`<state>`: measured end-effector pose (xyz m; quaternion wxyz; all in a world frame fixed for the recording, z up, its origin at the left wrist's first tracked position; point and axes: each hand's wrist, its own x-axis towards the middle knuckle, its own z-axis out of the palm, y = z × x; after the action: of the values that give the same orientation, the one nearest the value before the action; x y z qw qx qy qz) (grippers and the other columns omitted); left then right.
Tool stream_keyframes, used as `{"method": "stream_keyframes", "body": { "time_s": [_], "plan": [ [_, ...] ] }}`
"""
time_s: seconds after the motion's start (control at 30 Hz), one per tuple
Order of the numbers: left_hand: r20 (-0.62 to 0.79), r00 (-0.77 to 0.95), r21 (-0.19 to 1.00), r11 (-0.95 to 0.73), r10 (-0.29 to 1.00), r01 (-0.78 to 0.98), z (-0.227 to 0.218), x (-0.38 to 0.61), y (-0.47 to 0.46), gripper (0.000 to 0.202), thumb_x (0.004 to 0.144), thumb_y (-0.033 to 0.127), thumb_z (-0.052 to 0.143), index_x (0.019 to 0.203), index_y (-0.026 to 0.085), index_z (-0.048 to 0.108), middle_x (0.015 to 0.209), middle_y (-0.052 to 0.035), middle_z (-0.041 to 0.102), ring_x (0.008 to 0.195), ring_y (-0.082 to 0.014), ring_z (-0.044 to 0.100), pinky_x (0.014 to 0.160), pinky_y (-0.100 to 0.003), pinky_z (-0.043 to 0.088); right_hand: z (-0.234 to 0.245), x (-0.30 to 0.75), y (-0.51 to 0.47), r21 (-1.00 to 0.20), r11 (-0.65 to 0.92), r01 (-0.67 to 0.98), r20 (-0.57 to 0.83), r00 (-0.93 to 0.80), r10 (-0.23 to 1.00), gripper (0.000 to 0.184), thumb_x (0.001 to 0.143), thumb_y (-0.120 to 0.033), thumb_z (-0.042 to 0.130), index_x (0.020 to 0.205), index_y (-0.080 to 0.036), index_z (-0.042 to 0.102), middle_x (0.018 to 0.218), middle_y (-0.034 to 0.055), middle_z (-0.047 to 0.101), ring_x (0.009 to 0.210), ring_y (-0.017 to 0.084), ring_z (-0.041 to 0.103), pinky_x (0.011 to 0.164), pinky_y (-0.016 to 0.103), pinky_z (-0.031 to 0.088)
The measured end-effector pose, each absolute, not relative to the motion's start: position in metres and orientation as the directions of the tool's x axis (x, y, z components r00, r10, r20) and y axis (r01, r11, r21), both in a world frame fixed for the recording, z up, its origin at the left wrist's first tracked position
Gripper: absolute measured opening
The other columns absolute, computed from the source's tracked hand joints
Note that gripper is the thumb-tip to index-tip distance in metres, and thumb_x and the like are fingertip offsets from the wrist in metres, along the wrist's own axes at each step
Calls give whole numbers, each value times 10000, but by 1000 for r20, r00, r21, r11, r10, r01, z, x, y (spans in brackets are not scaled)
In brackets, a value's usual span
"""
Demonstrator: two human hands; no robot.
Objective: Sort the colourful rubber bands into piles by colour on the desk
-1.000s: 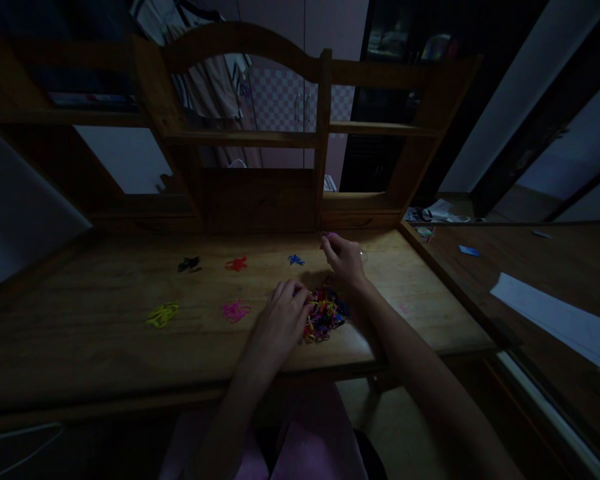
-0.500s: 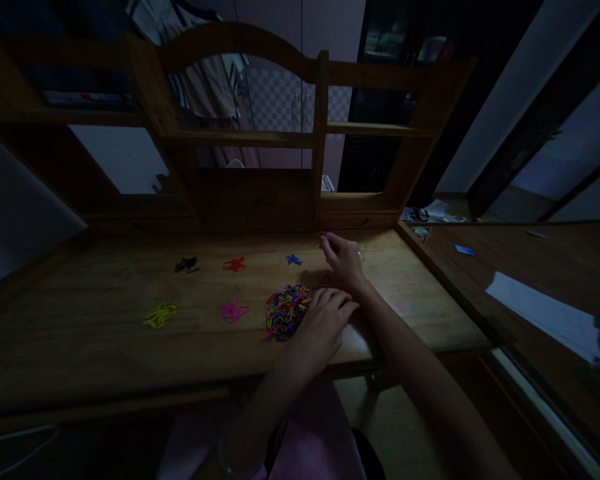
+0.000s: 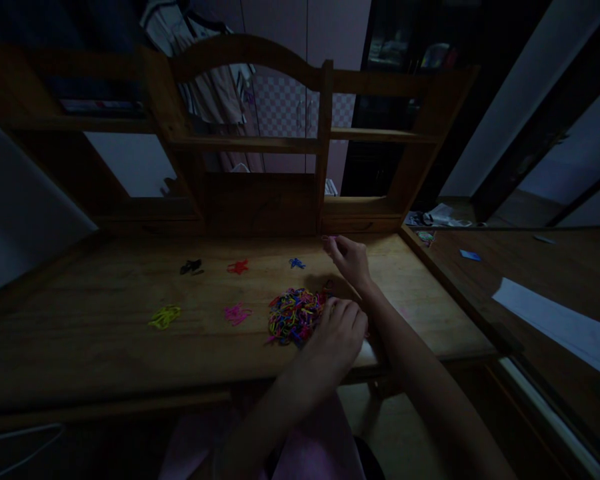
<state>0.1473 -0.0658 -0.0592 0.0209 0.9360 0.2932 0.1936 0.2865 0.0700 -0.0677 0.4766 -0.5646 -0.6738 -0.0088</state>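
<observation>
A heap of mixed-colour rubber bands lies on the wooden desk. My left hand rests over the right side of this heap, its fingers bent down and closed; what they hold, if anything, is hidden. Beyond the heap, my right hand is raised a little, thumb and fingertips pinching a purple-pink rubber band. Small sorted groups lie to the left and behind: blue bands, red bands, black bands, pink bands and yellow bands.
A wooden shelf frame rises along the desk's back edge. To the right, another brown surface carries white paper sheets and a small blue card. Clothes hang behind the shelf.
My left hand has shifted slightly right, and its fingers are more bent. My right hand still pinches the purple-pink band, near the same spot. The view has tilted slightly.
</observation>
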Motion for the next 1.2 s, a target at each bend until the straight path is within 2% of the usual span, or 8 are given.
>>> {"method": "stream_keyframes", "body": {
  "time_s": [0.1, 0.2, 0.33, 0.43, 0.57, 0.73, 0.93, 1.2],
  "plan": [
    [434, 661, 296, -789, 613, 538, -59, 113, -70, 123, 921, 136, 448, 925, 208, 547, 959, -26, 589, 949, -200, 494, 924, -372, 386, -67, 290, 70, -543, 374, 752, 661, 108, 742, 429, 962, -458, 412, 731, -194, 658, 648, 50, 661, 578, 154, 577, 529, 247, 328],
    [451, 441, 371, -613, 776, 698, -68, 57, -60, 140, 942, 201, 439, 909, 215, 574, 953, -37, 628, 938, -218, 522, 877, -376, 399, -69, 289, 71, -543, 377, 751, 659, 102, 745, 417, 964, -447, 416, 735, -194, 655, 649, 47, 662, 563, 149, 574, 526, 245, 325],
    [462, 115, 311, -282, 879, 908, -94, -17, -36, 173, 921, 308, 483, 979, 206, 609, 961, -64, 668, 948, -275, 557, 881, -434, 389, -72, 284, 71, -521, 388, 760, 654, 64, 754, 385, 959, -436, 434, 778, -191, 670, 670, 47, 670, 542, 139, 564, 512, 242, 308],
    [483, 39, 295, -204, 875, 933, -108, -43, -27, 221, 906, 347, 500, 1035, 220, 624, 1027, -67, 663, 1006, -280, 561, 938, -438, 375, -73, 283, 71, -520, 386, 762, 653, 64, 755, 388, 958, -441, 434, 793, -190, 678, 678, 48, 673, 547, 138, 567, 506, 239, 302],
    [509, 30, 389, -261, 860, 883, -103, -34, -33, 270, 904, 406, 499, 1023, 222, 656, 1079, -77, 620, 1037, -267, 556, 943, -413, 411, -73, 285, 70, -537, 385, 751, 642, 67, 764, 405, 962, -451, 423, 792, -183, 675, 660, 45, 666, 564, 141, 576, 513, 230, 317],
    [310, 218, 579, -366, 925, 729, -91, 1, -58, 165, 897, 342, 547, 933, 233, 666, 1030, -42, 629, 1023, -224, 572, 894, -364, 462, -75, 285, 71, -543, 379, 749, 631, 65, 773, 404, 963, -459, 417, 837, -185, 685, 675, 49, 669, 577, 150, 586, 525, 231, 331],
    [302, 207, 566, -350, 931, 746, -106, 17, -65, 69, 872, 255, 596, 885, 217, 651, 942, -37, 627, 931, -215, 579, 872, -375, 461, -74, 283, 70, -534, 363, 764, 625, 67, 778, 408, 954, -469, 430, 833, -188, 700, 677, 53, 675, 570, 153, 589, 515, 236, 326],
    [301, 231, 587, -370, 925, 720, -91, 16, -65, 152, 912, 254, 519, 861, 228, 660, 939, -26, 646, 957, -213, 577, 892, -365, 454, -74, 282, 69, -543, 376, 751, 624, 61, 779, 393, 962, -451, 422, 922, -190, 713, 682, 42, 673, 563, 146, 587, 520, 241, 332]
  ]
}}
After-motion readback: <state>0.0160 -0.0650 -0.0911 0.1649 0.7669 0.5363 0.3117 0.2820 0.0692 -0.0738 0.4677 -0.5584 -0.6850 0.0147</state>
